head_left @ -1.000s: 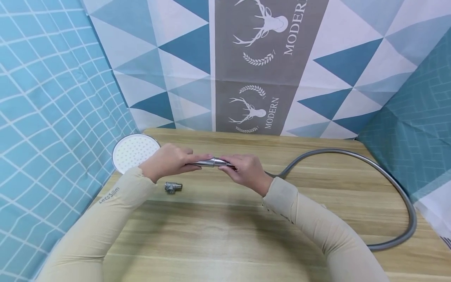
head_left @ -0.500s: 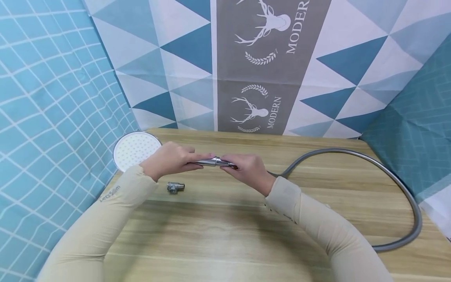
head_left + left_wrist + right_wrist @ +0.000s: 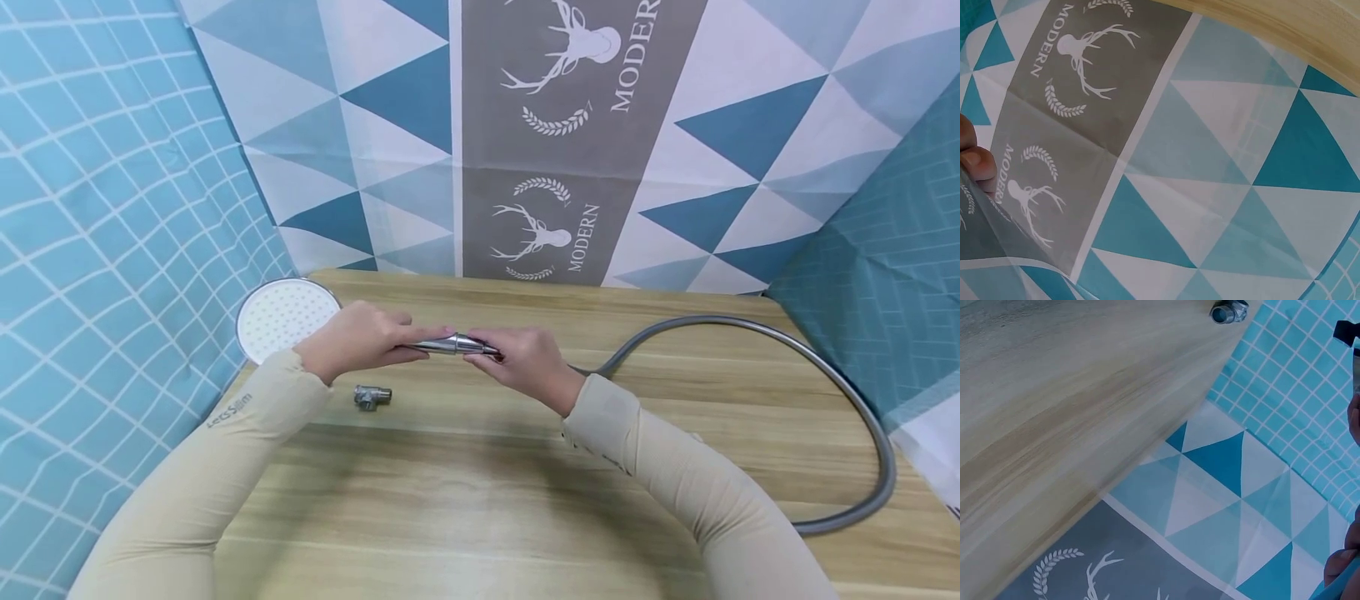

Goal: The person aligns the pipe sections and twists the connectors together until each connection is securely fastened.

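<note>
In the head view, my left hand [image 3: 363, 337] grips the chrome handle [image 3: 433, 344] of a hand shower, its index finger stretched along it. The round white spray face [image 3: 288, 319] points up at the left, beyond the wrist. My right hand [image 3: 525, 362] pinches the chrome hose end [image 3: 472, 344], which lines up with the handle's end and meets it. From behind that hand runs a grey shower hose [image 3: 716, 320]. Fingertips of the left hand [image 3: 977, 164] show at the left edge of the left wrist view. Fingers of the right hand [image 3: 1337, 567] show in the right wrist view.
A small chrome angle valve [image 3: 372, 397] lies on the wooden table [image 3: 450, 500] below the left hand, and the valve [image 3: 1229, 311] also tops the right wrist view. The hose loops widely across the right side. Patterned sheets [image 3: 405, 167] stand behind and at both sides.
Both hands stay at the joint between handle and hose end, with only slight shifts of the right fingers. The head view has moved a little.
</note>
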`<state>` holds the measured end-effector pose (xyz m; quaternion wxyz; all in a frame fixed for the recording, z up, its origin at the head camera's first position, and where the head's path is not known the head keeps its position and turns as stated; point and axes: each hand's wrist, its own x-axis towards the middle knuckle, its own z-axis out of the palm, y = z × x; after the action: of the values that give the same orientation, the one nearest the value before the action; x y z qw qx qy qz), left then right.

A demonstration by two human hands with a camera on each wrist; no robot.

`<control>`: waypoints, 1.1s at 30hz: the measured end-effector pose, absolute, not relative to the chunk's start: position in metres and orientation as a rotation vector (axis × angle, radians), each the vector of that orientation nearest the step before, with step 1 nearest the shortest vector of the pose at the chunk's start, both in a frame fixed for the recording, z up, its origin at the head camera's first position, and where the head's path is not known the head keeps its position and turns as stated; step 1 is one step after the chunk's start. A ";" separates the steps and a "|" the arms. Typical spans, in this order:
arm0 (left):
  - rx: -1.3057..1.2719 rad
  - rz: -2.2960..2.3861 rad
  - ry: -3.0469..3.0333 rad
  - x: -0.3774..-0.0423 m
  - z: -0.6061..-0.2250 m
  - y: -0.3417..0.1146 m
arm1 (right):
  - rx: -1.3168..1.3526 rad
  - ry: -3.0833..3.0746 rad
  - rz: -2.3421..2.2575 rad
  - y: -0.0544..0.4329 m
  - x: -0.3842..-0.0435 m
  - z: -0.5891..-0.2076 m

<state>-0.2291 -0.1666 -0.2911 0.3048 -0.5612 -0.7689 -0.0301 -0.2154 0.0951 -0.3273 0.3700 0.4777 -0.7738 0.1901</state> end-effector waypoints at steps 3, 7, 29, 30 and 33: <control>-1.478 -0.068 -2.044 -0.228 -0.290 -0.165 | 1.235 -1.978 0.487 0.095 -0.216 -0.327; -1.474 -0.063 -2.033 -0.229 -0.291 -0.166 | 1.259 -1.939 0.518 0.095 -0.217 -0.328; -1.489 -0.086 -1.967 -0.232 -0.293 -0.164 | 1.261 -1.983 0.539 0.098 -0.216 -0.327; -1.490 -0.084 -1.967 -0.232 -0.293 -0.164 | 1.260 -1.989 0.542 0.098 -0.216 -0.327; -1.485 -0.068 -1.975 -0.232 -0.293 -0.165 | 1.257 -2.004 0.540 0.097 -0.216 -0.326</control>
<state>-0.2321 -0.1646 -0.2926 0.3287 -0.5673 -0.7546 -0.0259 -0.2159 0.0973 -0.3259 0.3502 0.4852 -0.7737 0.2083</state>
